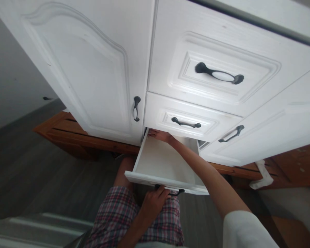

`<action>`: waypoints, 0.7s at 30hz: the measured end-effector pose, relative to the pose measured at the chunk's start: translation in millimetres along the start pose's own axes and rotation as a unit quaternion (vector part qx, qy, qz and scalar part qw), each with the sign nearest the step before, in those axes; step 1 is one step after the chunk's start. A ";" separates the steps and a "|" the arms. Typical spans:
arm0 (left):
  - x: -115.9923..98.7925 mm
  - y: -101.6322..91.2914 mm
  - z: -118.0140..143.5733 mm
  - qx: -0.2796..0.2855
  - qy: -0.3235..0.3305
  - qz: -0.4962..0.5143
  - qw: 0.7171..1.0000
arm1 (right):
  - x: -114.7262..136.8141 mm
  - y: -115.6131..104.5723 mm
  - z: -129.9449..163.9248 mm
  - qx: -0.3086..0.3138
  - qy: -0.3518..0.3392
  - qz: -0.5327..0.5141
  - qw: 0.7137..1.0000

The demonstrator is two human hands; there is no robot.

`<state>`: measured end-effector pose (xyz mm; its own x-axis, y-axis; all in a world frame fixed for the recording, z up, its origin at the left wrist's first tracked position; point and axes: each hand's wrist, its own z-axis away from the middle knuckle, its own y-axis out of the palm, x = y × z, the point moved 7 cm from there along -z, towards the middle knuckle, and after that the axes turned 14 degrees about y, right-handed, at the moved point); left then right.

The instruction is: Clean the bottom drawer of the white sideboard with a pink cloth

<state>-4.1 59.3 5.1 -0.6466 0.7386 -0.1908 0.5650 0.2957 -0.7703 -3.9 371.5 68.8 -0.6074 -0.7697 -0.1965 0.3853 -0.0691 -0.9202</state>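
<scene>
A white drawer is pulled out from the bottom of the cabinet, its pale inner floor showing. My left hand is closed around the dark drawer handle on its front panel. My right arm crosses over the drawer from the right. At the back left corner, my right hand lies with its fingers stretched toward the drawer's left side wall, close under the drawer above. The fingertips are small and partly shaded; no object shows in them.
Two shut drawers with dark handles sit above the pulled-out one. Cabinet doors flank them. Brown wooden base boards run underneath, with a white cloth hanging at right. My knees in plaid shorts are below the drawer.
</scene>
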 end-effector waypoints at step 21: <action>2.5 -16.7 -16.8 -0.041 0.029 -0.006 0.999 | -111.4 69.5 160.0 0.049 0.421 -0.020 0.906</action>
<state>-6.5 66.4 27.7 -0.6249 0.7674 -0.1438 0.5987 0.3528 -0.7191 201.7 350.9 80.9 -0.9209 -0.0120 -0.3896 0.3856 -0.1746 -0.9060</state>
